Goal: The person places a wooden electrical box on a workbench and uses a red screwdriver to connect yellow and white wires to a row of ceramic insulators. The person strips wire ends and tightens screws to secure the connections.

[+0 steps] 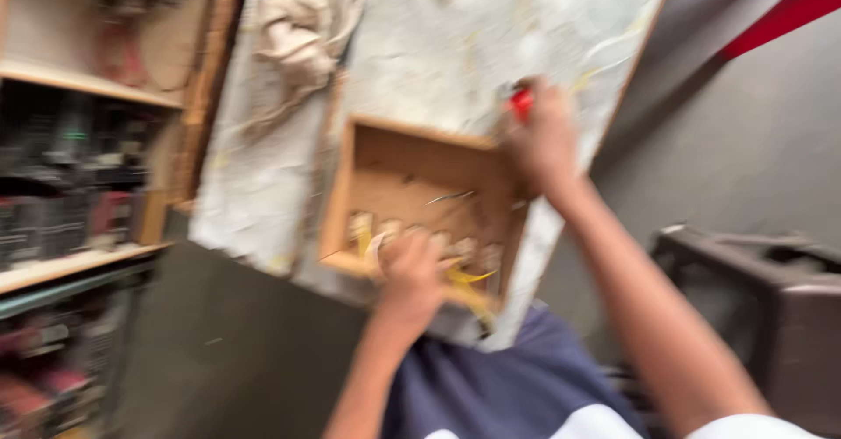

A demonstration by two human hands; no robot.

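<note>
both my hands are at the shallow wooden box (pixel 412 185) on the paint-stained table (pixel 455 45), left hand (pixel 410 274) gripping its near edge among yellow wires (pixel 469 279), right hand (pixel 543 137) closed on a red tool (pixel 522 103), wiring seemingly unfinished.

Tan wooden box (pixel 420 185) holding yellow strips (pixel 469 281); mottled white-grey worktop (pixel 491 45) streaked yellow; cream cloth (pixel 302 27) far left; red tool (pixel 521 103); navy shirt (pixel 491 386)
</note>
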